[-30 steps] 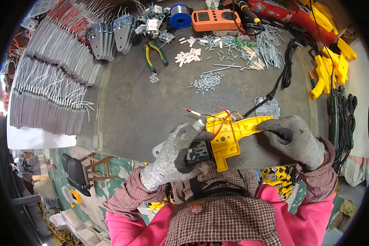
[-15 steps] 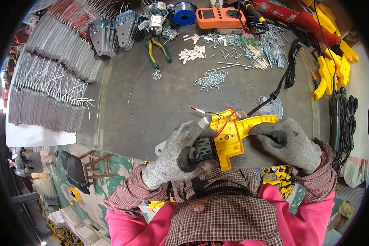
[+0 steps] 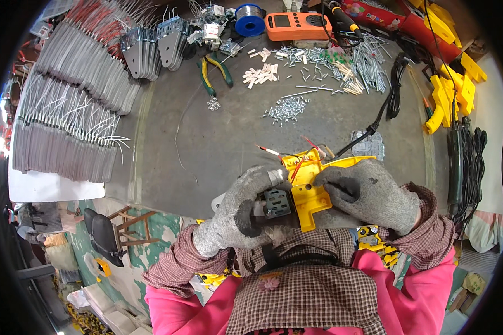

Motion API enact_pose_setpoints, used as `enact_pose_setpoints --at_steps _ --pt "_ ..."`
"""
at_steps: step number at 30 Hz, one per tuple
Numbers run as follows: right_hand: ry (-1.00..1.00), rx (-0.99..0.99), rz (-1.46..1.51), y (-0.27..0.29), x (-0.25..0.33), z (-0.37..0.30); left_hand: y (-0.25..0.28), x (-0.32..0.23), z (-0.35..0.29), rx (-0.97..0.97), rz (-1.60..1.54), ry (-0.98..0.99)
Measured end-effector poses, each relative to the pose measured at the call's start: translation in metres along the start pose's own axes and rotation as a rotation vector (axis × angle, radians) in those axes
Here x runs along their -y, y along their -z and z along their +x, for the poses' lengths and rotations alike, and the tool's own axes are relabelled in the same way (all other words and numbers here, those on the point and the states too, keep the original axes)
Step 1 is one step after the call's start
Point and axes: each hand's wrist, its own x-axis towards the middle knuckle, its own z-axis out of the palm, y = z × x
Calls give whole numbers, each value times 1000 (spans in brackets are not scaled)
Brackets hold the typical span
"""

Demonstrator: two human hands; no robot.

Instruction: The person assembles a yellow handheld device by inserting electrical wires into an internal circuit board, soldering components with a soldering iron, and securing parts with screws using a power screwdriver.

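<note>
My left hand, in a grey work glove, is closed around a dark perforated metal bracket. The bracket adjoins a yellow plastic housing half, held hollow side up near the table's front edge. Red and black wires run across the housing's upper part, and one lead with a white sleeve sticks out to the left. Over the housing's right side, my gloved right hand has its fingers pinched together close to the middle. What they pinch is hidden. A black cord reaches the housing from behind.
Beyond the hands lie small screws, pliers, white ceramic-looking pieces, a solder spool and an orange meter. Stacked grey flat parts with wires fill the left. Yellow housings sit at right. A transparent piece lies behind my right hand.
My right hand has moved left, from the housing's handle to near its middle, fingers still pinched. My left hand and the bracket have barely moved.
</note>
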Motion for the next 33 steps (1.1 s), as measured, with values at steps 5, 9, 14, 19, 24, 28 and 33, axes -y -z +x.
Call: enact_pose_setpoints --at_steps 5,9,14,19,24,28,33 --pt "-208 69 -205 -7 14 -7 5 -4 8 88 130 -93" --pt "-198 -28 -223 -14 15 -11 10 -25 25 298 481 -122" --pt "-199 -8 -305 -25 37 -10 1 -25 23 240 468 -59" --pt "-173 11 -216 -61 55 -20 -3 -16 22 283 698 -220" --pt "-369 139 199 -40 61 -28 -10 -10 20 221 709 -222" --pt "-253 212 626 -62 43 -69 -14 -13 20 160 681 -213" --pt "-231 -72 567 -103 43 -84 -16 -13 22 164 663 -194"
